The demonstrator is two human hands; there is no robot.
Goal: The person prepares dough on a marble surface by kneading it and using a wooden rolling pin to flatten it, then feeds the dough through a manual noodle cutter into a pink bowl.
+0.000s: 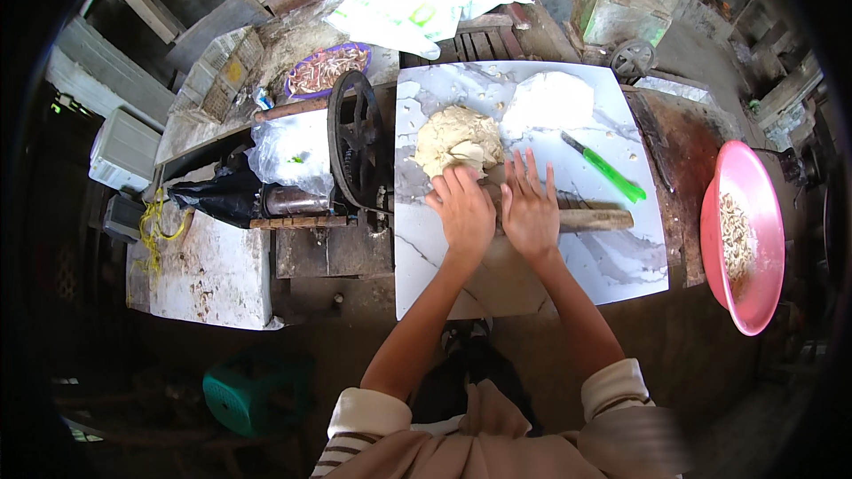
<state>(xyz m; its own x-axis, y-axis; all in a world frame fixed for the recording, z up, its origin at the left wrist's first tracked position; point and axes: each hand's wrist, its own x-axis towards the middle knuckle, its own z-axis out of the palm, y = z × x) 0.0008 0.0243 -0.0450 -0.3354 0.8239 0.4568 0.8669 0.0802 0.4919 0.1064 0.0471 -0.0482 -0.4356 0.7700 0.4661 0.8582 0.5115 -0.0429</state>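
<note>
Hands side by side, palms down: left hand (463, 208) and right hand (530, 210), fingers flat, pressing on brown wooden rolling pin (593, 219). Pale lumpy dough mound (459, 139) at 12 o'clock, touching fingertips, on white marbled board (621, 266). Green-handled knife (605, 168) at 2 o'clock. Pink plastic basin (754, 213) at 3 o'clock, well apart.

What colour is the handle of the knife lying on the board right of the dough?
Bright green, on the knife; the head view shows it.

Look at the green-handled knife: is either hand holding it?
No. The green-handled knife lies alone on the board, while both hands press the rolling pin.
</note>
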